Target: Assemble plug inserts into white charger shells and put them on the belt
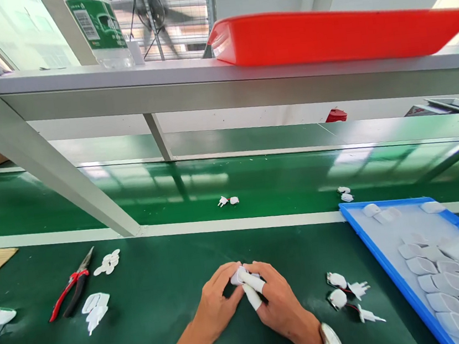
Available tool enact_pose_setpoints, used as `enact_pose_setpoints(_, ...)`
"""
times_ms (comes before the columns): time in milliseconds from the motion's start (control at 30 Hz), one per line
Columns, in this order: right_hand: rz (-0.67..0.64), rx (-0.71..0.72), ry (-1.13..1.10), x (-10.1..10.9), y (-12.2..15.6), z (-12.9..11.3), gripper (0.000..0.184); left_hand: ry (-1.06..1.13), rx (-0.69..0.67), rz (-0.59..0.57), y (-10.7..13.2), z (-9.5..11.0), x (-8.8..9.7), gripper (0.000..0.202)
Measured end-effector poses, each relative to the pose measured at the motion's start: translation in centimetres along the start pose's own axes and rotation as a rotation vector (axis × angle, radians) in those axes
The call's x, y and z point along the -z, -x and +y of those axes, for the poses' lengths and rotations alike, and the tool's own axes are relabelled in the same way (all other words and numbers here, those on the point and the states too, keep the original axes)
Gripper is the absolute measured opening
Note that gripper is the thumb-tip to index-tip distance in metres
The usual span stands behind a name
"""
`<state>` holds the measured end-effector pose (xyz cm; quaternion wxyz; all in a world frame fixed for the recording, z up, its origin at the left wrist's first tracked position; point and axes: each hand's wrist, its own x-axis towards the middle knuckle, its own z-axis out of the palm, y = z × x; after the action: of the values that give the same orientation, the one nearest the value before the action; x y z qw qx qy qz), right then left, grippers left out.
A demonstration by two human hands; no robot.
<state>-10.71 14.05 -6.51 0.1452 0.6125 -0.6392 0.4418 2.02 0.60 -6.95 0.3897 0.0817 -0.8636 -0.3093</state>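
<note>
My left hand (220, 297) and my right hand (279, 303) meet low in the middle of the view. Between their fingertips is a small white plastic casing (238, 276), gripped from both sides and partly covered by the fingers. White covers sit on the thumb and a finger of my right hand, and a watch is on that wrist. Right of my hands lie two white plug assemblies (346, 290) with short red and black wires. Over to the left are white plastic pieces (95, 308) and another small cluster of white parts (107, 262).
Red-and-black pliers (73, 286) lie at left. A blue-rimmed tray (385, 264) at right holds many white casings. Beyond a pale ledge (236, 224), a green belt-like surface (281, 182) carries small parts. Overhead, a metal shelf (186, 91) bears a bottle (100, 29) and red tray (322, 38).
</note>
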Motion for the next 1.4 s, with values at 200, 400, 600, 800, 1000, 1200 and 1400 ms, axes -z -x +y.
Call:
enact_pose_setpoints(200, -0.028, -0.053, -0.060, 0.1, -0.3, -0.3, 0.037, 0.006, 0.005, -0.031, 0.2, -0.6, -0.2, 0.032)
enact_pose_setpoints(400, -0.072, 0.044, 0.080, -0.1, -0.6, -0.7, 0.036, 0.016, 0.019, -0.079, 0.4, -0.3, 0.0, 0.034)
enact_pose_setpoints(600, 0.061, -0.037, 0.145, 0.4, -0.1, 0.0, 0.052, -0.094, 0.318, -0.125, -3.8, -3.9, 2.0, 0.034)
enact_pose_setpoints(800, 0.030, 0.147, 0.276, -0.7, 0.9, 0.9, 0.039, -0.375, 0.551, 0.035, -12.2, -14.3, 7.4, 0.027)
enact_pose_setpoints(1000, -0.003, 0.120, 0.223, -4.2, 3.7, 2.8, 0.026, -0.591, 0.637, 0.033, -13.4, -17.1, 10.1, 0.035)
enact_pose_setpoints(1200, -0.198, 0.001, 0.198, -6.1, 4.2, 3.7, 0.018, -0.622, 0.308, -0.165, -13.4, -14.9, 5.9, 0.055)
enact_pose_setpoints(1400, -0.279, -0.029, 0.356, 2.3, 0.7, 2.9, 0.027, -0.817, 0.284, -0.434, -16.4, -15.1, 2.9, 0.052)
